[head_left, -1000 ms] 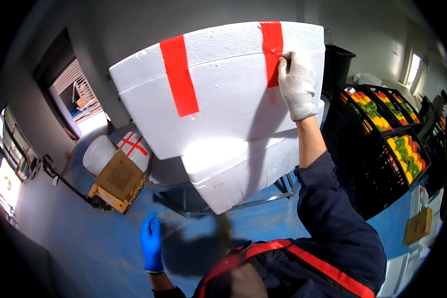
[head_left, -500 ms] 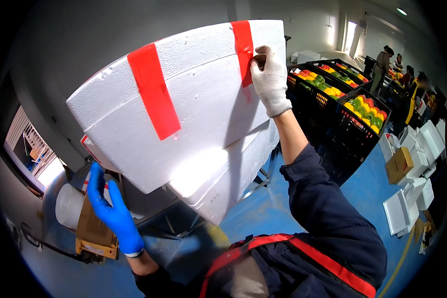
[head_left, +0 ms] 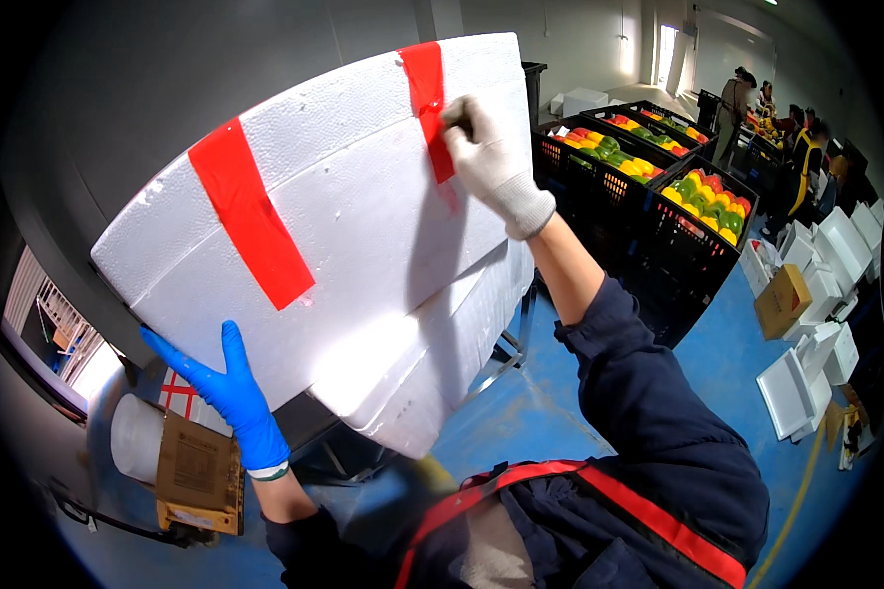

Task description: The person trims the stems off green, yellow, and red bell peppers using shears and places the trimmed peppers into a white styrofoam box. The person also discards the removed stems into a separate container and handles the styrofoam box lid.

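Note:
A large white foam box (head_left: 349,211) with a lid stands before me, two strips of red tape running over the lid seam. My left hand (head_left: 231,398), in a blue glove, has its thumb and fingers spread at the box's lower left corner. In a white knit glove with greyish fingertips, my right hand (head_left: 496,167) is at the right strip of red tape (head_left: 426,93). Its fingers are curled closed along the strip's edge; whether they pinch any tape is hidden. The left strip of red tape (head_left: 250,211) lies down the box side. Beneath sits another white foam box (head_left: 432,363).
Black crates (head_left: 648,226) of red, yellow and green bell peppers stand to the right. Beyond them are several people (head_left: 735,103). Foam boxes and lids (head_left: 786,393) lie on the blue floor at right. A cardboard box (head_left: 196,461) and a white bucket (head_left: 136,437) are at lower left.
The view has shifted, so the box appears farther left. My left hand has come up to the box corner with its fingers spread wider. My right hand's fingers have curled more at the tape.

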The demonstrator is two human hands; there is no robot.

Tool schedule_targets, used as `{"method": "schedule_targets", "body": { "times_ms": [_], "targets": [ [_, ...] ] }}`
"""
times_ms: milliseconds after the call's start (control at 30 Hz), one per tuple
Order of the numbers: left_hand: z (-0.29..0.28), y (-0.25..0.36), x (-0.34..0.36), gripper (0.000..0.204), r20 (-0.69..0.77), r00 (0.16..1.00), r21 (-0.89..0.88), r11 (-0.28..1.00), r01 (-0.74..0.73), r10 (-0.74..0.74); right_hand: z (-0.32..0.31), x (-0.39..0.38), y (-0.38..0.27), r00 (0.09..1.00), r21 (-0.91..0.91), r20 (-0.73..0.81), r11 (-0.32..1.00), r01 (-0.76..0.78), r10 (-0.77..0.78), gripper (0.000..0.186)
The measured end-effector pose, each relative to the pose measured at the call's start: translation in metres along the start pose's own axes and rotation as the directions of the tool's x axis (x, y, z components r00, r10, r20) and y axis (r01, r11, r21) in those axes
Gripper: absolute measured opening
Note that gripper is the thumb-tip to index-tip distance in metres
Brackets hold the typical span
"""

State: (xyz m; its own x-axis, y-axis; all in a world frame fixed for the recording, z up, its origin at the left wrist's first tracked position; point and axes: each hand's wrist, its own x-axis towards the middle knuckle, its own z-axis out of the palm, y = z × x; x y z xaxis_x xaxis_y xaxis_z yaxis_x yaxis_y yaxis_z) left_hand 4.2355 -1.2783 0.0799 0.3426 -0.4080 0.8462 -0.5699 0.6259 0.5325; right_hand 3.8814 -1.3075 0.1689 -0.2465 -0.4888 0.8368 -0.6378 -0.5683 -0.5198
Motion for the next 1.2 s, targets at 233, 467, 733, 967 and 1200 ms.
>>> {"method": "schedule_targets", "body": {
  "times_ms": [233,467,733,967,1200],
  "targets": [
    [-0.003,0.005,0.004,0.085,0.033,0.998,-0.058,0.996,0.064,-0.062,0.007,0.042,-0.065,0.989,0.623,0.133,0.772,-0.130,0.059,0.016],
    [-0.007,0.021,0.005,0.081,-0.029,0.987,0.172,0.973,-0.152,0.159,-0.042,0.140,-0.014,0.847,0.888,0.459,0.104,-0.448,-0.267,0.010],
    [-0.002,0.086,0.023,0.051,0.255,0.826,0.405,0.721,-0.563,0.502,-0.009,0.183,-0.037,0.957,0.317,0.141,0.927,0.199,-0.254,0.006],
    [-0.042,0.029,0.046,0.063,-0.054,0.970,0.309,0.927,-0.210,0.237,-0.051,0.103,-0.110,0.717,-0.340,-0.423,0.831,0.441,-0.554,0.009],
    [-0.017,0.001,0.027,0.088,0.005,1.000,0.086,0.996,-0.010,0.010,0.028,-0.011,-0.120,0.849,0.374,0.298,0.871,0.318,-0.437,0.038]
  ]
}}
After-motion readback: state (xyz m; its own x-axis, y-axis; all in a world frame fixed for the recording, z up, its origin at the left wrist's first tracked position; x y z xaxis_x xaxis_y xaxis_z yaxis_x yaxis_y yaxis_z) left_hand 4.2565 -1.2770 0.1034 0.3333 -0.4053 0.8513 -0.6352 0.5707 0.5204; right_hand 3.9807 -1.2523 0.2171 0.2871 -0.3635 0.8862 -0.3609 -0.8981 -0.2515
